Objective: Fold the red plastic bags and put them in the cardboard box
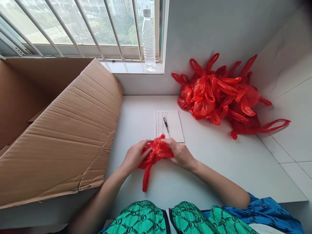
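Note:
A knotted red plastic bag [158, 151] lies on the white table in front of me, one handle loop trailing toward me. My left hand [136, 155] grips its left side, with the fingers bent over the bunched plastic. On the opposite side, my right hand [180, 152] is closed round the bag near the knot. What the bag contains is hidden. Just beyond it lies a sheet of paper [174, 125] with rows of small writing, and a black pen [165, 123] rests on top.
A big open cardboard box [80, 130] stands at the left. Many tied red plastic bags [214, 94] are heaped at the back right against the wall. A clear water bottle [148, 42] stands on the sill of the barred window [92, 29].

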Action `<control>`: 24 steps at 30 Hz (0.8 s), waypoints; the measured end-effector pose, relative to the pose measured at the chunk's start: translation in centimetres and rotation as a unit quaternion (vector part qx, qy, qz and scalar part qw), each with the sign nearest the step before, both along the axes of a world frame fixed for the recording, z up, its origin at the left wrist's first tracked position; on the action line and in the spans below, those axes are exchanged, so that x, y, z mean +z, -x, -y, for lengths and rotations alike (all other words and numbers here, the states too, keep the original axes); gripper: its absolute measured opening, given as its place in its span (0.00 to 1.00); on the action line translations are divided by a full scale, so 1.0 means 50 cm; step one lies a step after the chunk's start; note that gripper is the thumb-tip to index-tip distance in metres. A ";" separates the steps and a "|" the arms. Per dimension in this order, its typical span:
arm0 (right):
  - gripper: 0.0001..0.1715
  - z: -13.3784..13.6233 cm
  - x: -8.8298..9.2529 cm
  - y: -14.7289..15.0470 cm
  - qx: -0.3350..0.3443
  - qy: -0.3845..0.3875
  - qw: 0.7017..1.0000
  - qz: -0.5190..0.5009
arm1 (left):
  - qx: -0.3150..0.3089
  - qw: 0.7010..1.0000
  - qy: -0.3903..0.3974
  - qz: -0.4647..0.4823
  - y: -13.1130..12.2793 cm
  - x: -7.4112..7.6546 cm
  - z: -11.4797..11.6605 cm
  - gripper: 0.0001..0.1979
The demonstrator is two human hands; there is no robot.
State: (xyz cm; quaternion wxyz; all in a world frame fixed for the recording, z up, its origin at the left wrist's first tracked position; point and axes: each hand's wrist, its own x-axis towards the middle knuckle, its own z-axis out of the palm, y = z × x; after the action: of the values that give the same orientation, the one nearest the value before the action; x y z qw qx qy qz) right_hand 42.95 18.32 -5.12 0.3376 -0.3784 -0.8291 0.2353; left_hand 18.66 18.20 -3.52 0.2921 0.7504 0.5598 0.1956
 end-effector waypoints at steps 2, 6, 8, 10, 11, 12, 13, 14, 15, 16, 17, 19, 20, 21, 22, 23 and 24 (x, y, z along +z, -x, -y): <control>0.36 -0.018 0.010 -0.006 -0.053 0.052 0.995 -0.060 | 0.054 0.998 0.009 0.017 0.013 -0.004 -0.005 0.20; 0.42 -0.025 0.038 -0.028 -0.120 0.042 0.989 -0.079 | 0.134 0.990 -0.036 0.030 0.039 0.011 0.005 0.19; 0.40 -0.010 0.036 -0.029 -0.120 -0.011 0.992 -0.034 | 0.112 0.989 -0.097 0.029 0.026 0.021 0.021 0.19; 0.38 0.008 0.019 -0.022 -0.100 -0.067 0.992 0.030 | 0.025 0.989 -0.146 -0.006 -0.005 0.021 0.036 0.20; 0.38 0.015 0.007 -0.017 -0.083 -0.089 0.990 0.069 | -0.030 0.986 -0.161 -0.035 -0.024 0.016 0.042 0.21; 0.38 0.020 -0.007 -0.012 -0.068 -0.107 0.986 0.109 | -0.079 0.980 -0.173 -0.067 -0.042 0.007 0.046 0.23; 0.37 0.024 -0.020 -0.007 -0.059 -0.121 0.980 0.148 | -0.113 0.971 -0.183 -0.100 -0.057 -0.006 0.047 0.26; 0.37 0.026 -0.032 -0.003 -0.057 -0.131 0.973 0.181 | -0.133 0.964 -0.192 -0.130 -0.069 -0.020 0.048 0.28; 0.38 0.026 -0.042 0.001 -0.059 -0.141 0.966 0.209 | -0.138 0.958 -0.201 -0.154 -0.076 -0.035 0.047 0.30; 0.38 0.026 -0.050 0.004 -0.064 -0.149 0.960 0.230 | -0.136 0.953 -0.208 -0.172 -0.080 -0.049 0.046 0.31; 0.39 0.026 -0.055 0.006 -0.068 -0.156 0.954 0.245 | -0.132 0.950 -0.215 -0.185 -0.081 -0.061 0.045 0.32; 0.39 0.027 -0.063 0.010 -0.073 -0.166 0.948 0.261 | -0.131 0.946 -0.223 -0.198 -0.078 -0.075 0.044 0.33; 0.39 0.028 -0.065 0.011 -0.074 -0.169 0.947 0.264 | -0.130 0.944 -0.227 -0.199 -0.076 -0.078 0.044 0.34; 0.39 0.029 -0.066 0.012 -0.075 -0.171 0.946 0.265 | -0.129 0.944 -0.229 -0.199 -0.074 -0.078 0.045 0.34; 0.39 0.029 -0.068 0.013 -0.076 -0.172 0.946 0.265 | -0.125 0.944 -0.232 -0.197 -0.074 -0.078 0.046 0.34; 0.39 0.030 -0.068 0.013 -0.076 -0.173 0.946 0.263 | -0.120 0.945 -0.232 -0.195 -0.075 -0.077 0.047 0.34; 0.39 0.031 -0.069 0.013 -0.074 -0.176 0.947 0.260 | -0.116 0.947 -0.231 -0.191 -0.076 -0.076 0.050 0.34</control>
State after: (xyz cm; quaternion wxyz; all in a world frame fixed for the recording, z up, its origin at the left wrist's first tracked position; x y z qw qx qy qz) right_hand 42.29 16.77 -8.56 0.1881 -0.4217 -0.8858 -0.0464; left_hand 22.45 15.72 -7.34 0.0195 0.8803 0.4537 0.1373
